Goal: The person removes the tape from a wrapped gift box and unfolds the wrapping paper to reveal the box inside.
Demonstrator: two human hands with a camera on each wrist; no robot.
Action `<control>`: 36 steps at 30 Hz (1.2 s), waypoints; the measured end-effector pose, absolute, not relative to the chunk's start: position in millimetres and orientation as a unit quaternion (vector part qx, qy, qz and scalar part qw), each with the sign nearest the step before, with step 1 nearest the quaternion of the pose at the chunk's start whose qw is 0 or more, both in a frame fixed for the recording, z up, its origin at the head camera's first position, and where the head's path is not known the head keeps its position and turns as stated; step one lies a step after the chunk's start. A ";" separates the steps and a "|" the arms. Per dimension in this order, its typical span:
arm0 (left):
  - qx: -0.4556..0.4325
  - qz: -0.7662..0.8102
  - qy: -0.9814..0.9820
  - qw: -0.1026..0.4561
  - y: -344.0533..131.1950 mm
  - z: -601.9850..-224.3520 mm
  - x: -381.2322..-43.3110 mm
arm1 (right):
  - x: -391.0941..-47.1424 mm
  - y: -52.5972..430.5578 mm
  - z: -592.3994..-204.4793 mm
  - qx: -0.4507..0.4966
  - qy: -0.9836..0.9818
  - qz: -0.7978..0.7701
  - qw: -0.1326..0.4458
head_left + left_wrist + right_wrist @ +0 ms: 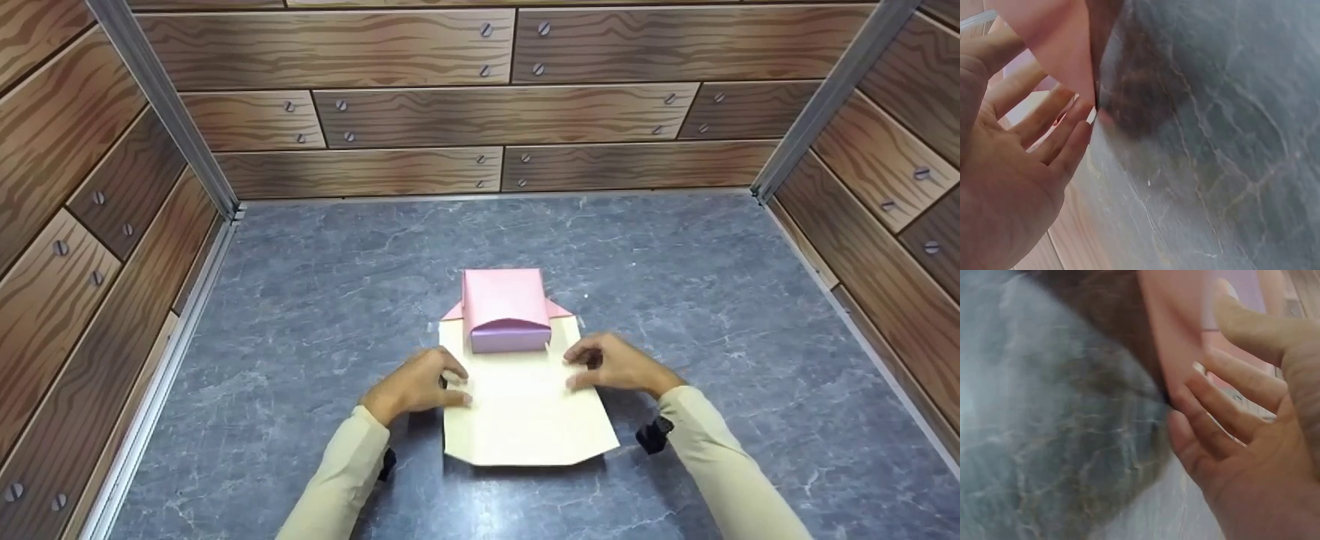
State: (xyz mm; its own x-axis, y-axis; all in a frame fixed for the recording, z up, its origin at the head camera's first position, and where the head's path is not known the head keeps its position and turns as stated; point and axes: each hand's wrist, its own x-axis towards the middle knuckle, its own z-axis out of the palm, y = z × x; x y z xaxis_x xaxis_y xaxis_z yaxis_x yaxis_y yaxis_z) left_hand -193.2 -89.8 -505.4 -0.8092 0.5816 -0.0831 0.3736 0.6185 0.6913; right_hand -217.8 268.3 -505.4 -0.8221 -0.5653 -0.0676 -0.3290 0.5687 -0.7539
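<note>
A box-shaped paper piece stands on the floor panel, with a pink top [504, 294] and a lavender front face [511, 340]. From it a cream sheet [529, 431] with cut front corners spreads toward me. Small pink corner flaps stick out on both sides. My left hand [424, 381] is at the sheet's left edge, thumb and forefinger apart on its cream face. The right hand [615, 364] is at the opposite edge, its fingertips touching the sheet. The left wrist view shows the sheet's pink underside [1061, 45] against spread fingers; the right wrist view shows similar pink paper [1176, 332].
The grey marbled surface [315, 300] lies under everything. Wood-print walls [420, 112] close it in at the back and both sides, with metal rails [169, 112] at the corners. A dark device [655, 435] is strapped to my right wrist.
</note>
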 end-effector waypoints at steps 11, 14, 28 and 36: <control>0.277 0.258 0.912 0.157 -87.5 -508.3 -185.3 | -209.6 262.9 -510.8 -0.237 0.912 -0.305 0.135; 0.274 0.236 0.917 0.169 -87.3 -509.6 -184.3 | -209.5 262.0 -511.7 -0.236 0.916 -0.294 0.135; 0.280 0.220 0.913 0.198 -90.1 -510.7 -184.7 | -210.3 261.3 -510.4 -0.235 0.921 -0.277 0.138; 0.276 0.215 0.915 0.199 -88.0 -509.4 -184.5 | -207.1 261.6 -509.3 -0.239 0.922 -0.273 0.133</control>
